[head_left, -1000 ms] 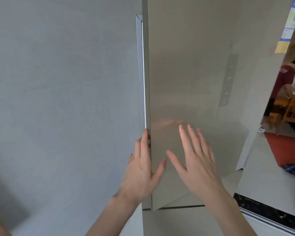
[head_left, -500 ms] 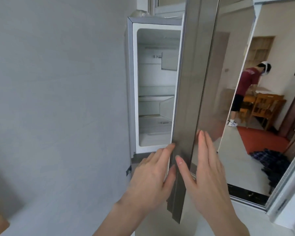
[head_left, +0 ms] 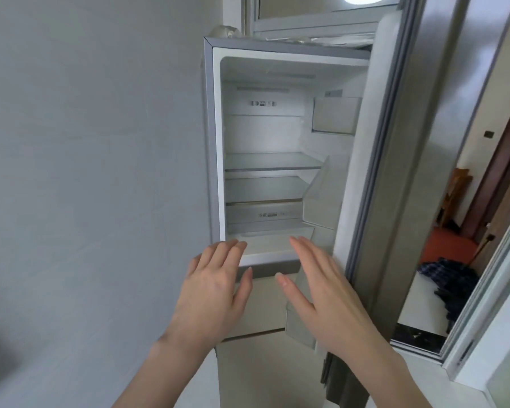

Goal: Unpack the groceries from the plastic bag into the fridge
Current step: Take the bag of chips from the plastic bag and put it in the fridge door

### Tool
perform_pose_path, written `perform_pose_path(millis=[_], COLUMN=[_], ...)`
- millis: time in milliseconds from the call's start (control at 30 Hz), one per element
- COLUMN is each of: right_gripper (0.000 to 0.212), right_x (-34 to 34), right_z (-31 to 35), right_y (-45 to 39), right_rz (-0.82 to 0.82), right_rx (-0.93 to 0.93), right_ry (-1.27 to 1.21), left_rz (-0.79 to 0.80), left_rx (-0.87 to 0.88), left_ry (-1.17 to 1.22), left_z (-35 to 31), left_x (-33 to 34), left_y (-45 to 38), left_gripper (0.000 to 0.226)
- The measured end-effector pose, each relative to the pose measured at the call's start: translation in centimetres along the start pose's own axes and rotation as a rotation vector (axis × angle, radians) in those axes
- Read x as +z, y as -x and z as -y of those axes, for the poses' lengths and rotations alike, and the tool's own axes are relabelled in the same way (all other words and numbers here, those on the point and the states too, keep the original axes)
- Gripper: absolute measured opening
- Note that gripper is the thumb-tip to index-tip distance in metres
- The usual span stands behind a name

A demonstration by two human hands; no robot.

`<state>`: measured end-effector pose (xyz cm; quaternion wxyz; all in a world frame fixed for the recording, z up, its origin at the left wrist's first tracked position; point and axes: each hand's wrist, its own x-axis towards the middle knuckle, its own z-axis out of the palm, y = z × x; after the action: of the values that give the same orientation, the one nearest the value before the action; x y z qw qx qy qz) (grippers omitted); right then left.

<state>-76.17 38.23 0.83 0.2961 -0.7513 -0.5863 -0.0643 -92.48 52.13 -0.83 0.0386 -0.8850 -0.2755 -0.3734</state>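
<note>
The fridge (head_left: 215, 142) stands open just beyond the fingertips, its door (head_left: 374, 178) swung out past the right hand (head_left: 327, 293). Both hands hover flat, holding nothing: the left hand (head_left: 212, 290) has its fingers together with the thumb apart, the right likewise. Above the fingers, the glass shelves (head_left: 273, 164) and door bins (head_left: 336, 116) show nothing in them. The plastic bag is out of view.

Flat hands (head_left: 265, 293) before the fridge (head_left: 265, 160), door (head_left: 395, 172) swung wide.

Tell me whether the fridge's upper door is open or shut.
Open: the upper door is swung to the right, exposing the bare shelves inside.
</note>
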Motion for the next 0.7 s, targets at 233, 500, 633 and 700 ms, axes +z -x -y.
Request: perform_pose_path(millis=[233,500,633,700], right_gripper=[0.078,0.070,0.073,0.080], right_x=[-0.5,-1.9,-1.6,-1.4], right_z=[-2.3,-5.2,-6.6,-7.3], right_y=[1.7,3.6,2.6,1.4], right_rz=[-0.037,-0.176,-0.076,-0.038], right_rx=[0.176,0.308,0.241,0.219], right_ry=[0.360,0.403,0.348,0.279], left_rz=[0.010,0.032,0.053,0.066], left_rx=[-0.006,-0.025,-0.046,-0.056], left_ry=[0.010,0.016,0.016,0.021], left_z=[-0.6,-0.9,-0.9,-0.9], left_x=[1.5,3.4,4.6,5.1], left_y=[-1.0,-2.0,-2.9,-3.5], left_gripper=[0.048,0.049,0.050,0.050])
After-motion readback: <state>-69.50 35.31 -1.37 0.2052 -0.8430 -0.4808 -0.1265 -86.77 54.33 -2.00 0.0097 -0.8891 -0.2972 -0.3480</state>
